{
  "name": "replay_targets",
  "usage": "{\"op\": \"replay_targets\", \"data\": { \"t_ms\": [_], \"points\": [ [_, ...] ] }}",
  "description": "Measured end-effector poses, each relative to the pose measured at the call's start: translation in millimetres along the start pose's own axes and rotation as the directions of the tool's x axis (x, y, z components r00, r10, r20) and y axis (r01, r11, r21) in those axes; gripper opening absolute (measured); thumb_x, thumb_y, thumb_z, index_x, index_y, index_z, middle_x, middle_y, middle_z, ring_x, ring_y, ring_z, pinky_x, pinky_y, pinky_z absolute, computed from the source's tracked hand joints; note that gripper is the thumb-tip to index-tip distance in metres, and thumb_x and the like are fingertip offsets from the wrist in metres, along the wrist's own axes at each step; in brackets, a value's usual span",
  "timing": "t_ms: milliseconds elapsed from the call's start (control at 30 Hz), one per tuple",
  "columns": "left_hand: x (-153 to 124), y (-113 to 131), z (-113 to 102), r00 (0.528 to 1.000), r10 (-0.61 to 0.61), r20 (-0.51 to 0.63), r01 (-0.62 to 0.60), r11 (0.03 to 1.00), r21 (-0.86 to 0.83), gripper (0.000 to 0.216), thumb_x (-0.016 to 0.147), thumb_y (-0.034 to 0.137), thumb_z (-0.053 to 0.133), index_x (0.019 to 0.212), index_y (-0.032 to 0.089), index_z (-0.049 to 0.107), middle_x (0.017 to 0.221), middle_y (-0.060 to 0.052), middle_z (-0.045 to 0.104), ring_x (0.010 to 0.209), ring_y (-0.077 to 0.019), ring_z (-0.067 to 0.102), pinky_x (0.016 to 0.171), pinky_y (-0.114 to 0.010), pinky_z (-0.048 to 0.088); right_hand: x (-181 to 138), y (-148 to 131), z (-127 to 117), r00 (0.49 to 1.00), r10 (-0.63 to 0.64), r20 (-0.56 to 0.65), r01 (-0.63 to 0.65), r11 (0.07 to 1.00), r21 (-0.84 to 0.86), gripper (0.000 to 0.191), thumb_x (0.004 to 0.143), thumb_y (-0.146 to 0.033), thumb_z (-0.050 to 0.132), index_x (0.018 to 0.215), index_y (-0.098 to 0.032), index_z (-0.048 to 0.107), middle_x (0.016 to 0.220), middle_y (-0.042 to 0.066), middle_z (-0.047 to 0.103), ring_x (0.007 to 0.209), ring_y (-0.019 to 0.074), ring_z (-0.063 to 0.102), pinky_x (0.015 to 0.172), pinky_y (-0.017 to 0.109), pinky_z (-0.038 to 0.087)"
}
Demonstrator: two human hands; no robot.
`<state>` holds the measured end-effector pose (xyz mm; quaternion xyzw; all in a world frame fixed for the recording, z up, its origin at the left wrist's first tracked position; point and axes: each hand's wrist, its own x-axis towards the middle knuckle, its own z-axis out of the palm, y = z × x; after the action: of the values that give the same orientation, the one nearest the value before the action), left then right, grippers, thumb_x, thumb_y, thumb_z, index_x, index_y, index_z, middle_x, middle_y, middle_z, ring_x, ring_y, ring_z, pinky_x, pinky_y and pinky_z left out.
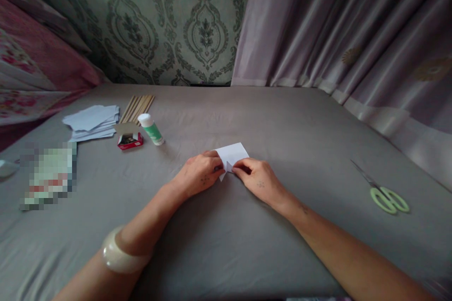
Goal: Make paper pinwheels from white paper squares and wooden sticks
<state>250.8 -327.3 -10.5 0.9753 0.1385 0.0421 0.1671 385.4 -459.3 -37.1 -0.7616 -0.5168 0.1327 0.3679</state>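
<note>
From where I stand, the person has a small piece of white paper (233,152) right between the two hands, low over the grey cloth-covered surface (282,122). The left hand (202,171) has its fingers closed on the paper's left side, while the right hand (260,178) pinches the near edge between thumb and forefinger. The fingertips of the two are just beside each other, with a little folded point of the paper standing up in the gap; the rest of it reaches away from the person, beyond the fingers. A pale bangle (120,255) circles the left forearm. Farther off on the left, a glue stick (151,130) with a white cap stands just beside a small red box (130,141) whose flap is raised. Behind these lies a row of thin wooden sticks (137,109), and next to them a loose stack of white sheets (92,123). Well apart on the right, green-handled scissors (387,199) lie with their blades pointing away from the person.
</note>
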Motion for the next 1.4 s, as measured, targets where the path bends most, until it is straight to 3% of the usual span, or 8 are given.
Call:
{"op": "replay_targets", "data": {
  "t_ms": [133,333,533,700,1100,1400],
  "points": [
    [-0.3,7.9,5.2,0.993,-0.105,-0.057,0.098,0.989,-0.113,0.019,0.083,0.022,0.052,0.082,0.018,0.070,0.091,-0.006,0.066,0.085,-0.0173,0.061,0.074,-0.024,0.045,-1.0,-0.6,0.7,0.998,0.065,-0.008,-0.065,0.997,0.028,0.011,0.083,-0.021,0.059,0.084,-0.019,0.070,0.082,0.005,0.073,0.075,0.0180,0.066,0.072,0.029,0.048],
    [2.8,20.0,8.1,0.951,-0.292,-0.098,0.250,0.919,-0.306,0.019,0.080,0.020,0.055,0.078,0.013,0.072,0.081,-0.007,0.066,0.075,-0.0152,0.060,0.068,-0.023,0.044,-1.0,-2.5,2.5,0.996,0.082,-0.032,-0.082,0.997,0.010,0.011,0.082,-0.019,0.058,0.081,-0.019,0.069,0.080,0.005,0.072,0.073,0.0179,0.066,0.069,0.029,0.047],
    [6.5,22.2,16.8,0.910,-0.393,-0.133,0.328,0.878,-0.349,0.017,0.079,0.024,0.060,0.081,0.015,0.075,0.087,-0.008,0.066,0.077,-0.0166,0.059,0.072,-0.027,0.045,0.6,0.3,6.4,0.985,0.148,-0.089,-0.144,0.988,0.055,0.008,0.078,-0.021,0.063,0.085,-0.019,0.065,0.077,0.005,0.071,0.068,0.0170,0.066,0.066,0.028,0.049],
    [9.6,22.3,21.2,0.893,-0.430,-0.135,0.367,0.867,-0.336,0.016,0.078,0.023,0.062,0.078,0.013,0.074,0.085,-0.008,0.064,0.080,-0.0179,0.058,0.076,-0.029,0.044,2.8,0.7,7.4,0.974,0.208,-0.088,-0.202,0.977,0.074,0.018,0.074,-0.019,0.066,0.091,-0.019,0.059,0.072,0.003,0.070,0.067,0.0168,0.066,0.063,0.027,0.048],
    [8.1,23.6,19.2,0.880,-0.450,-0.152,0.376,0.855,-0.356,0.011,0.076,0.023,0.063,0.077,0.014,0.071,0.085,-0.007,0.064,0.080,-0.0177,0.058,0.078,-0.029,0.045,3.7,0.1,7.0,0.970,0.229,-0.079,-0.224,0.972,0.063,0.018,0.074,-0.022,0.065,0.089,-0.019,0.056,0.072,0.002,0.069,0.065,0.0161,0.065,0.061,0.026,0.046],
    [5.6,25.0,20.0,0.912,-0.374,-0.166,0.313,0.899,-0.306,0.015,0.081,0.021,0.058,0.084,0.017,0.072,0.086,-0.007,0.065,0.079,-0.0170,0.059,0.074,-0.028,0.046,5.6,-0.8,5.8,0.967,0.238,-0.087,-0.233,0.970,0.062,0.017,0.072,-0.021,0.066,0.086,-0.019,0.056,0.070,0.002,0.068,0.064,0.0162,0.065,0.061,0.027,0.046]
  ]
}}
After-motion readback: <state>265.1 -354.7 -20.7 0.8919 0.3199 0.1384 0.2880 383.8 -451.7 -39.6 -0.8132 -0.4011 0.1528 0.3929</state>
